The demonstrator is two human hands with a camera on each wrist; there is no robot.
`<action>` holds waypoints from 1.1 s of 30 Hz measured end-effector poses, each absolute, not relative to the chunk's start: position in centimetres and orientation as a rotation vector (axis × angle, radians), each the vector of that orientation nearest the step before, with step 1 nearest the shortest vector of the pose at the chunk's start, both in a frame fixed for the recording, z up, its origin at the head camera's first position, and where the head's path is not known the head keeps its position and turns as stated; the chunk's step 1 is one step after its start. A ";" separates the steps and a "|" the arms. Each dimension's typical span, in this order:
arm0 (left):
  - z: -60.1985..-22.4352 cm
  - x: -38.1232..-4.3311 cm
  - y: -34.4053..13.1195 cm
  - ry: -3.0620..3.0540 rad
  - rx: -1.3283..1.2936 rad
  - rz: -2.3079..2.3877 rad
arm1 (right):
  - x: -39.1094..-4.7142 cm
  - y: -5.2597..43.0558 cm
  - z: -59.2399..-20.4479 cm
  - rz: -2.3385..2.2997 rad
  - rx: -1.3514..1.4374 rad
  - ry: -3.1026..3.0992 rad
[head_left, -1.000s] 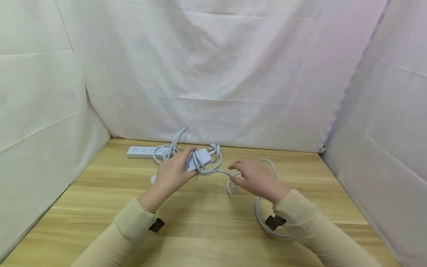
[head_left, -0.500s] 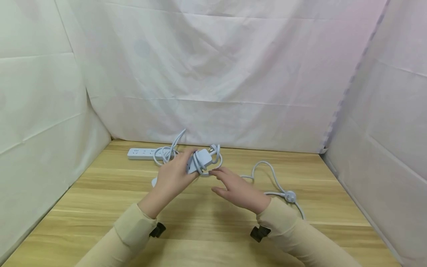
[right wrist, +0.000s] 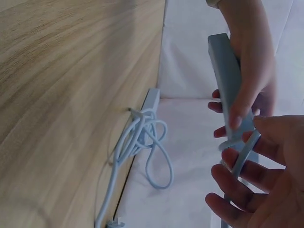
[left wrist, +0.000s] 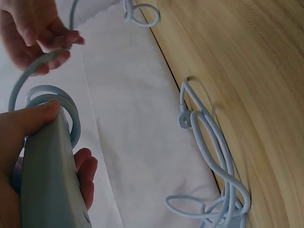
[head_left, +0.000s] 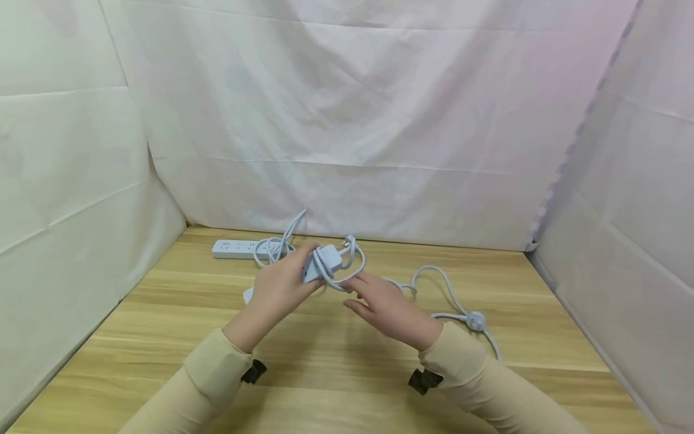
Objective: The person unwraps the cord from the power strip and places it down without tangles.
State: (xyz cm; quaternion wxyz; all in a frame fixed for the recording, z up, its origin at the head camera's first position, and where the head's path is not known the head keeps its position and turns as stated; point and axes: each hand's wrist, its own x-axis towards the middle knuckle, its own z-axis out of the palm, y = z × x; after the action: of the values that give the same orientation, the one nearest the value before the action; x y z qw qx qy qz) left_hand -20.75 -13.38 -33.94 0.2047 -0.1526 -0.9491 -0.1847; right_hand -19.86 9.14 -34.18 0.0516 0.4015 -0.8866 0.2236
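Note:
In the head view my left hand (head_left: 279,286) grips a white power strip (head_left: 328,258) above the table, its thumb over the end where the cord is wrapped. My right hand (head_left: 387,307) is just to the right of that end. The right wrist view shows its thumb and fingers pinching the light grey-blue cord (right wrist: 245,154). A length of the cord also bends between both hands in the left wrist view. Past my right hand, slack cord (head_left: 441,277) trails over the table near a round plug (head_left: 475,320). My left palm hides most of the strip.
A second white power strip (head_left: 233,248) lies at the back left of the wooden table (head_left: 325,386), with its own cord bundled (left wrist: 225,175) on it. Another plug (head_left: 349,242) lies near the back edge. White cloth (head_left: 347,132) hangs behind and at both sides.
My right hand has moved left along the cord to the strip's wrapped end. The plug at the right, hidden earlier, now shows on the table. My left hand stays nearly still.

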 end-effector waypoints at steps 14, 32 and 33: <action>-34.6 -20.3 -14.1 -2.695 -0.500 -0.484 | -19.6 9.3 -33.1 0.660 1.114 -2.506; -34.8 -18.6 -13.9 -2.645 -0.639 -0.361 | -20.8 10.6 -32.0 0.848 0.911 -2.497; -34.8 -18.5 -14.0 -2.629 -0.657 -0.352 | -20.9 10.7 -32.0 0.853 0.901 -2.500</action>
State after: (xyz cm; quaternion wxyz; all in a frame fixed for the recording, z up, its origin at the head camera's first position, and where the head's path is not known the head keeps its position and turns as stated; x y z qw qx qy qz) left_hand -18.45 -13.97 -34.78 0.2031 -0.2356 -0.9420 -0.1263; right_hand -20.86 10.65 -31.96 0.1743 0.3179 -0.8820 0.3011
